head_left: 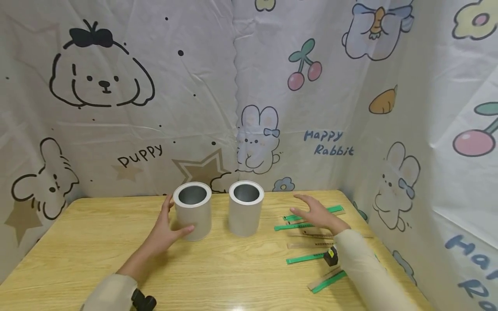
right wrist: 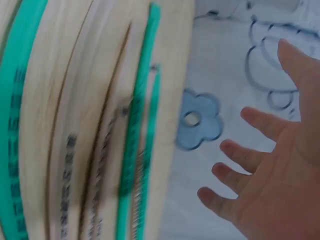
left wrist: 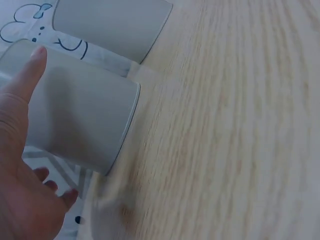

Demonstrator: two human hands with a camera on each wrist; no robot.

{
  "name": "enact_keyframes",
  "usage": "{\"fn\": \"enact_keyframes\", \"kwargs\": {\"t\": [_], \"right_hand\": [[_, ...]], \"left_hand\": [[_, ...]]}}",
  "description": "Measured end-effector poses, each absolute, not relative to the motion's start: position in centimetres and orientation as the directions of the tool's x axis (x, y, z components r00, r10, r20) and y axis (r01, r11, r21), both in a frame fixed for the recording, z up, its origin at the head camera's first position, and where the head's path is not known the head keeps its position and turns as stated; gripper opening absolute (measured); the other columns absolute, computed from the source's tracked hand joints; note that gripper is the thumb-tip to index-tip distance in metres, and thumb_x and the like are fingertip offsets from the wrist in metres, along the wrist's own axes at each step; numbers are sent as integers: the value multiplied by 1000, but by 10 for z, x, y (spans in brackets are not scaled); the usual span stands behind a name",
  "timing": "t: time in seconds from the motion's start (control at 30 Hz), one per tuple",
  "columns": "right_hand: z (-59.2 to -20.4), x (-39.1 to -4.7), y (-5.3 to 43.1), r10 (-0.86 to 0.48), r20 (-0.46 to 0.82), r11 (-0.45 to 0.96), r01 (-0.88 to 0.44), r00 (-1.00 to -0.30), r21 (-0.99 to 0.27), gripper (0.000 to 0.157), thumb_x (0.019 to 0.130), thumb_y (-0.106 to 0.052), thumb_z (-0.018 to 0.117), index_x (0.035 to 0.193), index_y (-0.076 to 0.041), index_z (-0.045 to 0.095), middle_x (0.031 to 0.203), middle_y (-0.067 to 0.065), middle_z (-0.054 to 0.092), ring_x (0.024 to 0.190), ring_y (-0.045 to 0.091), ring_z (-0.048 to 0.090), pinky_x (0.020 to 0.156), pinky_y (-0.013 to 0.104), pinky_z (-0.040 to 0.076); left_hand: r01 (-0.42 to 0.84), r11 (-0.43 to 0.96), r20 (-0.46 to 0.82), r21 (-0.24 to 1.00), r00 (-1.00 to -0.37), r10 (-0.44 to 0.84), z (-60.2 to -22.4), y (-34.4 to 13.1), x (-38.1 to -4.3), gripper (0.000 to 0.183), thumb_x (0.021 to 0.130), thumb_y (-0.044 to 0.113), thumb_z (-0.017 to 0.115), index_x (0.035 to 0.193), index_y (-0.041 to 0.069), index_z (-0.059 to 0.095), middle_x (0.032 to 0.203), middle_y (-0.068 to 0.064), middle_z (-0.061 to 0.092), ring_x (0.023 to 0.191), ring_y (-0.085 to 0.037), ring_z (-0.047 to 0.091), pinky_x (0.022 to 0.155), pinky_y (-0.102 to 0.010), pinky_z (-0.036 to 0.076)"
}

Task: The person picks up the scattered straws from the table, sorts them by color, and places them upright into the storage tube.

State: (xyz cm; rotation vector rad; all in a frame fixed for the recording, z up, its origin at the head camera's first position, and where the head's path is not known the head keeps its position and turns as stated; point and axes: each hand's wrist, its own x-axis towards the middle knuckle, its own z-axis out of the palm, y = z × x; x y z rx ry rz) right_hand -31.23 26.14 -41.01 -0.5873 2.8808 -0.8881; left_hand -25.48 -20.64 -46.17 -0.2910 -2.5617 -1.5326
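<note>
Two off-white cylindrical containers stand upright on the table, each with a thick rim and a dark grey interior. My left hand [head_left: 165,229] is spread beside the left container [head_left: 196,226], thumb across its front and fingers on its far left; in the left wrist view the fingers look straight, and I cannot tell whether they touch it. The right container [head_left: 244,218] stands a little apart. My right hand [head_left: 317,214] hovers with spread fingers over long thin packets, some green [head_left: 305,258], some brown [head_left: 301,245]. It holds nothing.
The packets lie scattered along the right side of the wooden table [head_left: 233,276], some overlapping, partly hidden under the right forearm. A printed white curtain [head_left: 194,108] hangs close behind the table's back edge and along its right side.
</note>
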Motion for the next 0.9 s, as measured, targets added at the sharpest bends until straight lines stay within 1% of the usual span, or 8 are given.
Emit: {"fn": "enact_keyframes", "kwargs": {"t": [0.17, 0.27, 0.33, 0.43, 0.53, 0.67, 0.8, 0.9], "right_hand": [[-419, -331, 280, -340, -45, 755, -244, -940, -608, 67, 106, -47, 46, 153, 1, 39, 159, 31, 33, 146, 56, 29, 114, 71, 31], [-424, -336, 289, -311, -84, 750, -190, -947, -633, 66, 107, -47, 43, 152, 2, 40, 158, 31, 36, 144, 54, 34, 113, 68, 35], [-427, -338, 293, -293, -103, 746, -160, -951, -646, 67, 107, -48, 43, 152, 2, 40, 157, 30, 38, 142, 52, 38, 112, 66, 39], [-429, -341, 297, -271, -119, 748, -131, -955, -650, 66, 106, -47, 46, 151, 1, 43, 155, 30, 41, 139, 49, 43, 109, 63, 43], [-434, -346, 300, -264, -117, 760, -131, -957, -637, 62, 106, -43, 50, 148, 2, 46, 153, 32, 42, 136, 49, 45, 106, 61, 46], [-439, -354, 302, -261, -116, 767, -133, -958, -627, 54, 105, -34, 54, 145, 2, 51, 148, 33, 46, 130, 48, 49, 102, 59, 48], [-443, -359, 302, -276, -101, 764, -155, -956, -626, 44, 104, -26, 58, 137, 2, 59, 142, 30, 54, 122, 44, 55, 98, 55, 52], [-447, -361, 303, -304, -89, 746, -179, -948, -642, 36, 103, -19, 60, 131, 3, 64, 137, 29, 59, 116, 40, 60, 92, 50, 56]], "left_hand": [[162, 377, 117, 912, -983, 139, -463, -207, -261, 124, 85, 25, 83, 162, 19, -14, 165, -33, 8, 151, -58, 12, 118, -74, 19], [130, 316, 83, 940, -984, 157, -465, -206, -265, 123, 85, 22, 82, 162, 20, -13, 164, -32, 13, 149, -57, 19, 118, -70, 24], [130, 271, 88, 954, -983, 163, -467, -205, -268, 120, 85, 18, 82, 162, 19, -10, 164, -29, 18, 149, -53, 26, 118, -65, 28], [138, 223, 101, 965, -980, 171, -470, -203, -272, 113, 84, 13, 81, 162, 14, -2, 162, -24, 25, 146, -46, 34, 118, -57, 31], [132, 204, 97, 970, -980, 173, -472, -201, -276, 112, 83, 13, 82, 161, 11, 2, 161, -22, 25, 147, -42, 31, 121, -57, 26], [101, 199, 67, 975, -983, 170, -475, -200, -277, 114, 83, 15, 83, 161, 10, 1, 162, -23, 23, 148, -42, 28, 123, -58, 22], [88, 196, 54, 977, -984, 172, -481, -201, -277, 112, 84, 14, 82, 161, 8, 2, 161, -24, 24, 148, -42, 29, 123, -56, 23], [79, 207, 43, 975, -984, 174, -483, -202, -277, 110, 85, 15, 82, 161, 7, 3, 162, -24, 24, 148, -43, 30, 123, -56, 25]]}}
